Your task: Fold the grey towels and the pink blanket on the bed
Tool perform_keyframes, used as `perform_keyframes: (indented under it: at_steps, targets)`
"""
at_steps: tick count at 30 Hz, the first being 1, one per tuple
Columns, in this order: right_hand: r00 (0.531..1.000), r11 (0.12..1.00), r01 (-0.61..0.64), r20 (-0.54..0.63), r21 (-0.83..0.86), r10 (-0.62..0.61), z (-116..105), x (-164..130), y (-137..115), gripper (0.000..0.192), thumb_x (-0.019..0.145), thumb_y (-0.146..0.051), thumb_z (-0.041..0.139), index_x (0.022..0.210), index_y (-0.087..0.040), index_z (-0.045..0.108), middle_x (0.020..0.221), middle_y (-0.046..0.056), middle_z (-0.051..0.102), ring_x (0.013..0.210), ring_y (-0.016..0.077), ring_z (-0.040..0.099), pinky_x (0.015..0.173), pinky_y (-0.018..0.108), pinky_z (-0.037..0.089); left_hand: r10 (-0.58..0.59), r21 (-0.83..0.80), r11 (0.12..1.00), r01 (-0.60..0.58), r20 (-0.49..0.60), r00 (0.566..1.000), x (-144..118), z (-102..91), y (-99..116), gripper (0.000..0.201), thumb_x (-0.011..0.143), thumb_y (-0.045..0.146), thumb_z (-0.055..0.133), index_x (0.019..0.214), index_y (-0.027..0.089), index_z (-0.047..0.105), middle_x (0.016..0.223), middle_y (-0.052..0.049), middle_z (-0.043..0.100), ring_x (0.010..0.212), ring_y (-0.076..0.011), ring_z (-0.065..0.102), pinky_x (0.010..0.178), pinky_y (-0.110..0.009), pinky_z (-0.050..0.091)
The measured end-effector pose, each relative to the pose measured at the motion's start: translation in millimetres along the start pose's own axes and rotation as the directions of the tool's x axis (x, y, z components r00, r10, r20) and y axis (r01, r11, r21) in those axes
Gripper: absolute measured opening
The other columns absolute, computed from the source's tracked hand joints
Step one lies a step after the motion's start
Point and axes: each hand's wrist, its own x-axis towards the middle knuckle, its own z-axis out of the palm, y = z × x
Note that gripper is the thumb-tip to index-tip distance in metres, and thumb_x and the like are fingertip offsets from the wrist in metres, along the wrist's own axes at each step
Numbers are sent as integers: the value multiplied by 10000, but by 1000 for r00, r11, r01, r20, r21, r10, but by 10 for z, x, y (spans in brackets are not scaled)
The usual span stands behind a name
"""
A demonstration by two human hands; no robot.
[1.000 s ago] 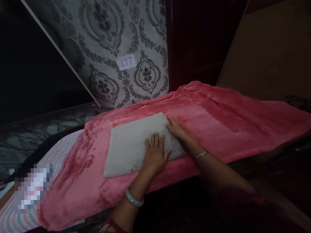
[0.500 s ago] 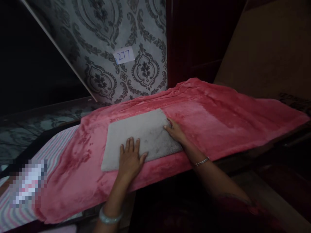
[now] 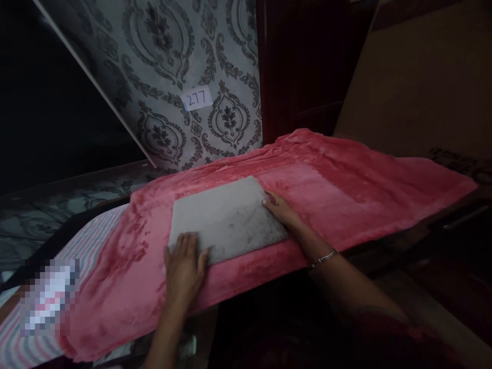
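Note:
A grey, soft-looking rectangular fleece cloth (image 3: pixel 223 215) lies flat on a pink plush blanket (image 3: pixel 323 205); whether it is folded I cannot tell. My left hand (image 3: pixel 185 266) rests palm down over its near left corner, fingers stretched out on the surface. At the right edge, my right hand (image 3: pixel 279 209) has its thumb on top of the cloth and its other fingers round the rim, partly hidden. The cloth's right part looks darker and ruffled.
A striped cloth (image 3: pixel 92 236) shows under the blanket's left side, with a blurred-out object (image 3: pixel 49 297) on it. Behind stand a patterned wall (image 3: pixel 161 66) bearing a paper marked 277 (image 3: pixel 197 98), a dark red panel (image 3: pixel 300 61) and a cardboard sheet (image 3: pixel 415 77).
My left hand has slid left and nearer to me, from the cloth's lower middle to its near left corner. My right hand stays at the right edge. The view has shifted slightly.

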Motion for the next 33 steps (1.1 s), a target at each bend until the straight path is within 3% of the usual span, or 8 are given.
perform_keyframes:
  at_steps: [2,5,8,10,14,19,26,33]
  targets:
    - [999,1000,1,41,22,-2,-55,-86,-4,668,832,-377,627,1435,-126,488,1350,131,588,1166,266,590,1015,425,473,172,-76,982,-173,-18,985,53,8,381,566,951,331,436,1465,95,428,1513,-200,445,1430,-310,382,1162,-588,290]
    - [998,999,34,51,32,-35,-92,-183,34,643,840,-373,611,1428,-140,498,1379,123,571,1217,258,564,1055,427,448,406,-143,903,-405,-27,914,117,89,1050,685,926,340,511,1526,80,309,1588,-200,311,1483,-297,275,1190,-550,272]
    - [995,996,89,42,23,-90,-95,-201,86,564,841,-332,588,1383,-180,550,1377,95,580,1248,238,542,1105,428,401,466,-138,874,-466,-32,884,138,227,1554,796,902,478,553,1515,31,313,1601,-234,251,1496,-357,205,1192,-603,229]
    - [993,994,110,45,1,-110,-93,-185,112,550,815,-293,595,1353,-179,575,1366,92,588,1247,238,541,1119,432,383,459,-112,881,-461,-41,887,119,319,1706,880,874,565,567,1506,5,319,1591,-262,253,1494,-395,178,1186,-649,190]
    - [991,993,94,88,68,-99,-86,-169,136,541,805,-292,586,1333,-173,580,1297,78,632,1161,238,589,1049,427,450,459,-82,881,-465,-82,884,-7,413,1667,921,827,566,645,1538,99,295,1612,-251,207,1492,-428,141,1166,-667,220]
    - [992,984,82,82,158,-96,-67,-213,108,517,806,-328,591,1301,-181,597,1226,64,664,1091,240,616,977,411,496,465,-105,875,-473,-91,880,-222,351,1460,807,829,431,694,1528,240,340,1639,-174,185,1496,-433,114,1135,-675,283]
    - [996,984,47,71,174,-60,-56,-230,68,537,799,-341,584,1302,-152,592,1177,87,683,1018,248,640,940,429,512,488,-133,861,-491,-58,871,-130,188,1428,722,923,340,522,1541,79,252,1623,-181,234,1517,-310,149,1198,-607,227]
    - [995,992,79,48,101,-84,-61,-237,86,511,818,-310,575,1314,-189,601,1230,57,668,1100,236,614,1000,420,487,446,-72,891,-449,-54,893,-139,386,1565,747,900,362,544,1540,86,274,1629,-201,187,1515,-348,114,1190,-623,226]
